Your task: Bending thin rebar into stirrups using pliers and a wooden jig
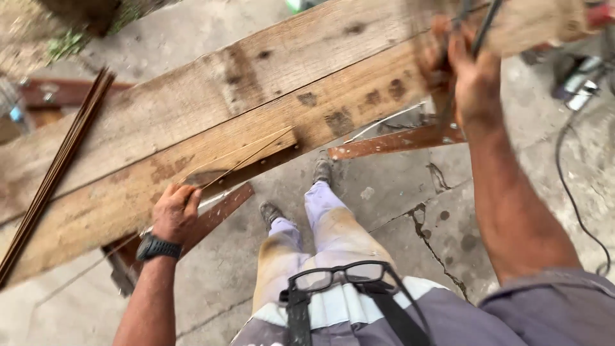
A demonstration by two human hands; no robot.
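My left hand [174,213], with a black watch on the wrist, grips the near end of a thin wooden strip [246,157] that lies along the edge of a long wooden plank [211,122]. My right hand [471,70] is raised at the top right, blurred, closed on a thin dark metal tool [477,29] over the plank's far end. A second wider plank [192,83] lies beside the first.
A bundle of thin dark rods [57,166] lies on the planks at left. Rusty metal supports [397,141] sit under the planks. A power tool with a black cable [573,192] rests on the cracked concrete floor at right. Glasses [339,275] hang at my chest.
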